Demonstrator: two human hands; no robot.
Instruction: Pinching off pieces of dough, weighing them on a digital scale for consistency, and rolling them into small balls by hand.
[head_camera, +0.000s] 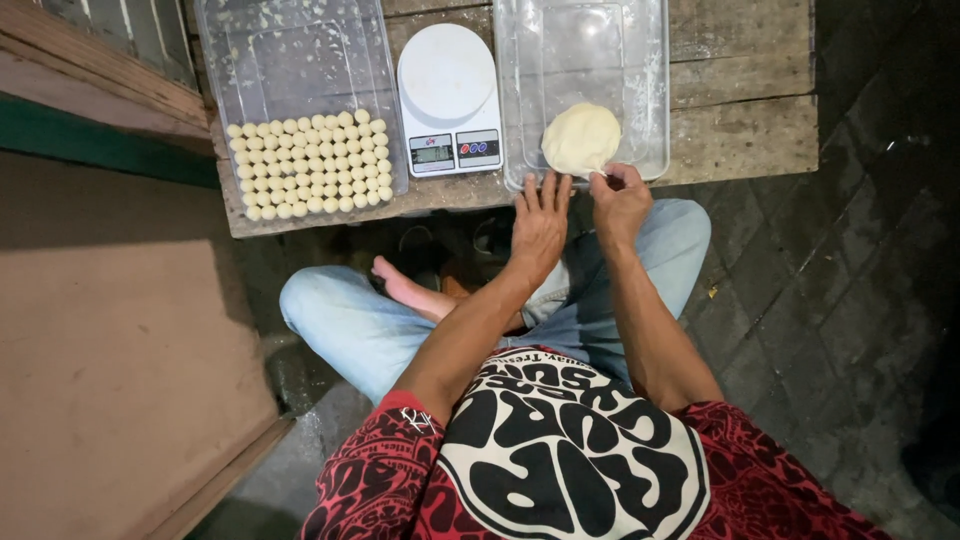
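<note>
Pinching the near edge of the dough lump (581, 138) in the right-hand clear tray (655, 120), the right hand (620, 200) is closed on it, while the left hand (540, 225), fingers spread flat and empty, rests just beside at the tray's near rim.

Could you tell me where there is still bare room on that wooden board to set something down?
The wooden board is bare right of the right clear tray. The left clear tray is free in its far half; its near half is packed with dough balls. The scale fills the gap between trays, and both hands, left hand and right hand, crowd the dough lump.
</note>
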